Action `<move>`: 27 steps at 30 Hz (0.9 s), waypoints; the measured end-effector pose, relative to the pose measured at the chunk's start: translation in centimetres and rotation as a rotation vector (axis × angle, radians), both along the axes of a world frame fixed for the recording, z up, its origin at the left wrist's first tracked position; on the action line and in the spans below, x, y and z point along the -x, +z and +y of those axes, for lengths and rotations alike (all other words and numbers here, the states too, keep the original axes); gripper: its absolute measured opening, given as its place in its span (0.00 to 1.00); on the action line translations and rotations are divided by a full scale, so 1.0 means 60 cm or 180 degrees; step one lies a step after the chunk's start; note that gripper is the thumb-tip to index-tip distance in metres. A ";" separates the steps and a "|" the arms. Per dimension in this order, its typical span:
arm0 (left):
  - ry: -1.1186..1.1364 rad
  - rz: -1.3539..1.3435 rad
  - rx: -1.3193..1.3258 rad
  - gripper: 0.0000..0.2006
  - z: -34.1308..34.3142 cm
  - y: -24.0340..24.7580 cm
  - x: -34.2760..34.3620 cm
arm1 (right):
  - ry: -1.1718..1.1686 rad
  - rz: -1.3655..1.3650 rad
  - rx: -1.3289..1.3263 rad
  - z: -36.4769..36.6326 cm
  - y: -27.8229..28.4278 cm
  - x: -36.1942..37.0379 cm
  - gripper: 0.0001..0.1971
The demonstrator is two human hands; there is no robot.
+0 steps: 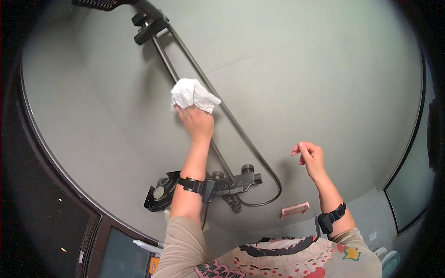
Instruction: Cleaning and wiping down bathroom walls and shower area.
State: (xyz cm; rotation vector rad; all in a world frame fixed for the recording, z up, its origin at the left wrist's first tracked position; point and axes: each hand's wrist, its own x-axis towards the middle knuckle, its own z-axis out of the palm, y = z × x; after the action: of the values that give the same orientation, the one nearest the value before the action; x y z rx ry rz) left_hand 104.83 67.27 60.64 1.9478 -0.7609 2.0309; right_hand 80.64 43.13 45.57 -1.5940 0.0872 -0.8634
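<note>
A crumpled white cloth (192, 94) is wrapped around part of the upright metal shower rail (163, 58). My left hand (198, 121) is closed on the cloth, with its fingertips partly hidden under the folds. Beside the rail runs a grey shower hose (243, 132), which loops round at its lower end. Below my left hand, partly covered by my forearm, sits a black shower mixer (234, 184) with round knobs. My right hand (311, 160) is raised in front of the wall, apart from the fittings. Its fingers are loosely bent and hold nothing.
At the upper left a black shower head (99, 3) hangs from its bracket (149, 27). A black holder (161, 192) juts out beside the mixer. Lower on the wall is a small pink rack (295, 210). Dark-framed glass (412, 180) stands at the right.
</note>
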 end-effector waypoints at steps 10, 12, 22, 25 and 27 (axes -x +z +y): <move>-0.0296 0.0684 -0.0089 0.32 -0.177 0.270 0.005 | 0.0246 0.0206 0.0092 -0.082 0.011 -0.019 0.18; -0.0521 0.0829 0.0375 0.30 -0.198 0.286 0.015 | 0.0238 0.0175 0.0037 -0.099 0.001 -0.022 0.18; -0.0631 0.0764 0.1030 0.29 -0.289 -0.048 0.030 | 0.0165 0.0203 -0.0134 -0.134 -0.046 -0.028 0.18; -0.0547 0.1621 0.0536 0.26 -0.242 -0.123 0.059 | -0.0223 0.0122 0.0345 -0.143 -0.031 -0.032 0.18; -0.0359 0.1247 0.0641 0.25 -0.212 -0.134 0.044 | -0.0261 0.0191 0.0457 -0.149 -0.016 -0.041 0.18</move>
State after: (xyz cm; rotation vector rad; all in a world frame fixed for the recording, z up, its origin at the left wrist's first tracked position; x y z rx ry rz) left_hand 102.17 54.54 52.57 2.0405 -0.5369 1.5264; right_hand 83.13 34.20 44.64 -1.7613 0.1365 -0.9019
